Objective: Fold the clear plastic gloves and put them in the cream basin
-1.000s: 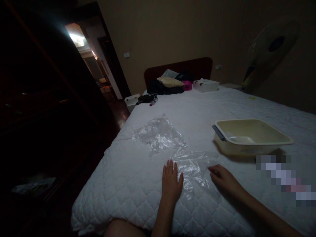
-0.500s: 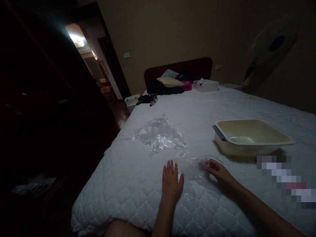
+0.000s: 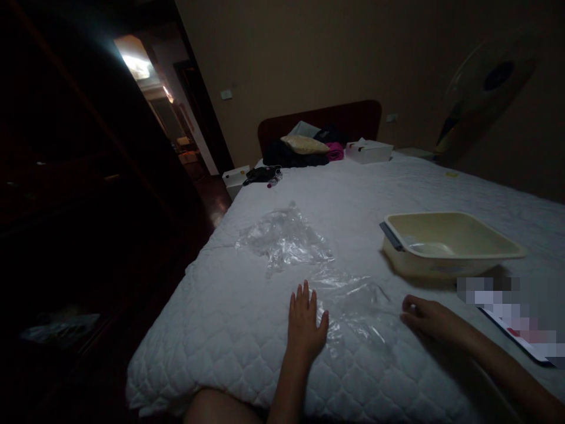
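Observation:
My left hand [image 3: 305, 323] lies flat with fingers stretched out, at the left edge of a clear plastic bag [image 3: 359, 306] spread on the white quilted bed cover. To the right, my right hand [image 3: 426, 317] is pinched closed at the bag's right side, where the film is drawn out toward the fingertips. Just beyond them, a second clear plastic bag [image 3: 286, 238] lies crumpled. A cream plastic basin [image 3: 454, 265] with a grey handle stands upright on the bed past my right hand. Some clear film seems to lie inside it.
A partly blurred flat item [image 3: 514, 330] lies right of my right hand. Toward the headboard [image 3: 320, 121] are a beige pillow [image 3: 304, 145], dark clothes, a pink roll [image 3: 335, 151] and a white box [image 3: 368, 151]. A fan [image 3: 494, 82] stands at the far right. The bed edge drops off at left.
My right hand has moved right, drawing the near bag out wider and flatter. The left hand has stayed nearly in place.

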Demonstrator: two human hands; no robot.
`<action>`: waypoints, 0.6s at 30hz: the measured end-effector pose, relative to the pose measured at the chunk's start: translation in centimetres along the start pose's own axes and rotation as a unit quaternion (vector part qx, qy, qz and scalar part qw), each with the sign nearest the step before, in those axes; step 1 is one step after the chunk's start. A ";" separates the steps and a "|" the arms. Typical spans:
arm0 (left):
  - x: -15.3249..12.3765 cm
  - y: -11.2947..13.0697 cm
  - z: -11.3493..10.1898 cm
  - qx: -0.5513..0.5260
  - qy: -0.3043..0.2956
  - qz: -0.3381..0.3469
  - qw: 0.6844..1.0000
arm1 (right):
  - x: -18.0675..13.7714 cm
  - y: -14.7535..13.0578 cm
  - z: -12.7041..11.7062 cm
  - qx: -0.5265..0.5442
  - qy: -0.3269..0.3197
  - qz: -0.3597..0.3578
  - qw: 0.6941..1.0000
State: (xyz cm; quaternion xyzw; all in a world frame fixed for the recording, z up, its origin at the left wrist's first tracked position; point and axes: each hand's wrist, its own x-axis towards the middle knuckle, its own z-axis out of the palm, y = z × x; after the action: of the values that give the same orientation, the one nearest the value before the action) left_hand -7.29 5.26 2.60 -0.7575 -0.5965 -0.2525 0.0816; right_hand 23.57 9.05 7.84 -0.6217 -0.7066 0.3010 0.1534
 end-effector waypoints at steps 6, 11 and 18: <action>0.2 0.0 -0.5 0.006 -0.049 0.015 0.999 | 2.0 -6.0 1.8 -0.180 0.174 -0.227 0.941; 0.1 -0.2 -0.4 0.012 -0.072 0.021 0.997 | 4.8 -4.7 6.5 -0.230 0.072 -0.273 0.931; 0.0 -0.3 -0.2 -0.007 -0.084 0.011 0.996 | 5.8 -0.1 6.6 -0.221 0.096 -0.241 0.940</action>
State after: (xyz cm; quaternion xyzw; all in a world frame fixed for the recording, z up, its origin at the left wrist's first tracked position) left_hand -7.62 5.26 2.68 -0.7832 -0.5908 -0.1916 0.0286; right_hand 18.54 13.12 1.92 -0.4772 -0.8658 0.0302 0.1477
